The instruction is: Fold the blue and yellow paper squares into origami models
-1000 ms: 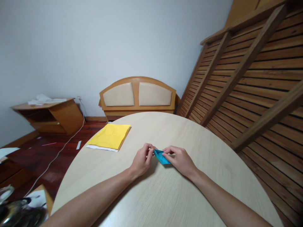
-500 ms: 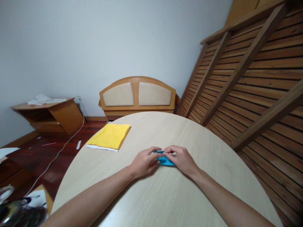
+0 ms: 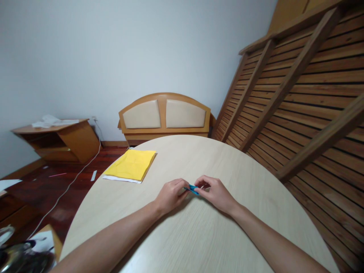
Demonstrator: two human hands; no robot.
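Note:
A small piece of folded blue paper (image 3: 193, 189) is held between both hands, just over the front middle of the round table (image 3: 182, 231). My left hand (image 3: 172, 194) pinches its left end between thumb and fingers. On the other end, the thumb and fingertips of my right hand (image 3: 215, 193) are closed. Much of the paper is covered by the fingers, so its folds are hard to make out. Toward the table's far left edge lies a stack of yellow paper (image 3: 131, 163) with a white sheet under it.
Beyond the table stands a wooden headboard (image 3: 164, 113) with cream panels. A slatted wooden frame (image 3: 298, 94) leans along the right. At the left are a low cabinet (image 3: 76, 140) and a white cable (image 3: 69, 184) on the dark floor.
The blue paper has turned in my hands and now shows as a narrow strip instead of a broad flat face. My fingers have shifted toward its two ends.

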